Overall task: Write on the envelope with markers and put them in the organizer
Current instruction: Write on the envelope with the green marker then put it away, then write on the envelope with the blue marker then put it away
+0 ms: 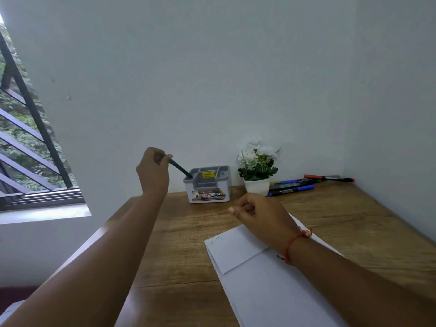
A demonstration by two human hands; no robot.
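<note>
Centre frame, the left hand [153,171] pinched a dark green marker [180,169] in curled fingers [168,158], slanted so its tip sat inside the grey-and-white plastic organizer [207,185]. The right hand [254,208], loosely curled and empty, hung over the white paper envelope [236,246] at lower right, probably ready to steady it.

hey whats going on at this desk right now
A person's left hand pinches the upper end of a dark marker whose lower end sits in the left compartment of the grey organizer. The right hand hangs loosely curled over the white envelope, holding nothing. The envelope lies on the wooden desk with faint writing on it. More markers lie beside the potted plant, not yet in the organizer.
</note>
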